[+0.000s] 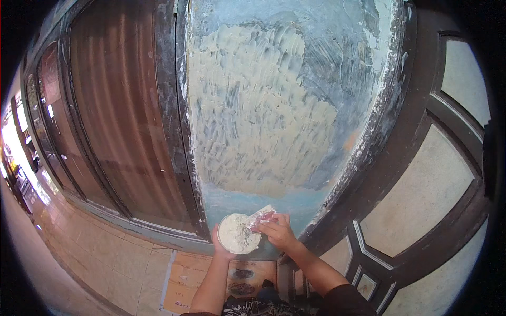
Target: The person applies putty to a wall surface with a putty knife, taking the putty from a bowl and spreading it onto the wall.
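Observation:
My left hand [221,247] grips a round container of thick white paste [238,237] from the left side and underneath. My right hand [278,231] is closed on a small scraper [263,213] with a reddish part and white smears, tilted at the right side of the container, its lower part at the paste. Behind both hands stands a pale blue-grey wall panel [269,192], much of it coated with a rough beige layer [258,110] full of short streaks.
Left are dark-framed glass panels [116,121] with brown curtain and a bright opening [13,131]. A dark wooden frame with cream insets [416,184] runs along the right. Below lie floor tiles [121,268] and an orange printed sheet [190,279], with dark footwear [266,287].

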`<state>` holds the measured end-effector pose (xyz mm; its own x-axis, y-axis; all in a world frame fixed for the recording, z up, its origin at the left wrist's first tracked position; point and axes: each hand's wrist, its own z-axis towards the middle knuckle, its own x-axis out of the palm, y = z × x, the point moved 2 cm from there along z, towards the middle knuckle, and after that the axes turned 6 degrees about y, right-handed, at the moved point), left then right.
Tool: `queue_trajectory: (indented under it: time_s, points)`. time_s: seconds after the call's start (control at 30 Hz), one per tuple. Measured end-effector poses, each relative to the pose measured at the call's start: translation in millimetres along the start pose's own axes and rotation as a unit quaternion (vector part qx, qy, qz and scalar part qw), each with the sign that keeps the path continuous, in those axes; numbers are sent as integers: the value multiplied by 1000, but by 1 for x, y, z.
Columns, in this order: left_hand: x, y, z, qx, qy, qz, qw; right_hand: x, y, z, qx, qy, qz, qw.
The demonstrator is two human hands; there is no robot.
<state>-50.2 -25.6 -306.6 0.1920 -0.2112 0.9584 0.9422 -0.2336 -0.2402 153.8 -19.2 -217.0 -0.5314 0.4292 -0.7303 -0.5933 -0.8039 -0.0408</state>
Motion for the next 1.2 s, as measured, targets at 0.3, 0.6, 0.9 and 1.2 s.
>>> queue_trajectory:
  time_s: [0.3,0.6,0.9,1.2]
  points:
    - [-10,6,9,3,-14,-2,1000,-9,-21,-12,35,-34,-4,999]
    - [-2,14,22,-21,13,-5,1000,-7,-26,-20,49,-12,-4,999]
    - [0,16,28,-23,10,-6,1000,-5,-28,-13,72,-31,7,997]
    - [-18,8,22,-5,-31,-4,999,-17,-85,-36,236,-114,84,961]
